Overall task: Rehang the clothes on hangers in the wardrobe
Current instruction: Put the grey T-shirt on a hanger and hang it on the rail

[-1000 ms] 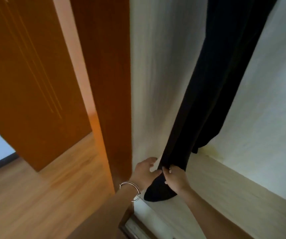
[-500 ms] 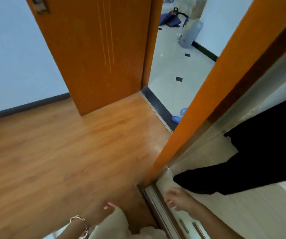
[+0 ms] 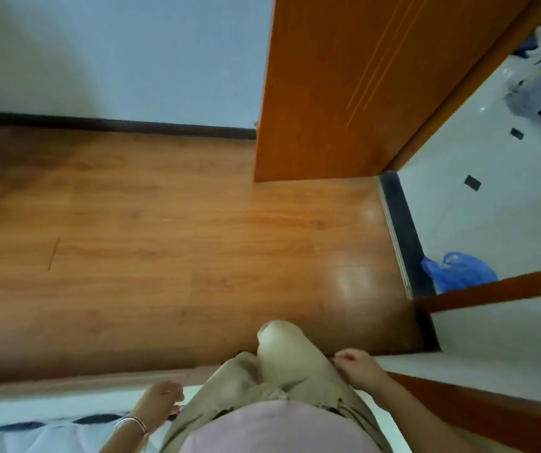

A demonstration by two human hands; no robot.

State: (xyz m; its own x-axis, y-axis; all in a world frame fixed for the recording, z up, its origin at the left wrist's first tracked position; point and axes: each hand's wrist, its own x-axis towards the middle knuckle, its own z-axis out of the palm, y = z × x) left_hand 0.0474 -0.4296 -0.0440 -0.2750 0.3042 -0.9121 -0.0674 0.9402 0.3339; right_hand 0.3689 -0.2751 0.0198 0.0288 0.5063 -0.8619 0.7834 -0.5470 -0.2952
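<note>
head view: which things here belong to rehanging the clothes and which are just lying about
Job: left hand, right hand, both holding nothing; wardrobe frame at right; white spotted fabric, maybe laundry.
Lying about: blue plastic bag, open door.

The left hand [image 3: 160,401] and right hand [image 3: 358,368] hang loosely curled beside beige trousers [image 3: 282,361], above a wood floor [image 3: 151,243]; an orange door [image 3: 344,86] stands ahead.

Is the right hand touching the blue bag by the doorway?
Apart. Head view: right hand sits by the trousers, with wooden floor between it and the blue bag.
</note>
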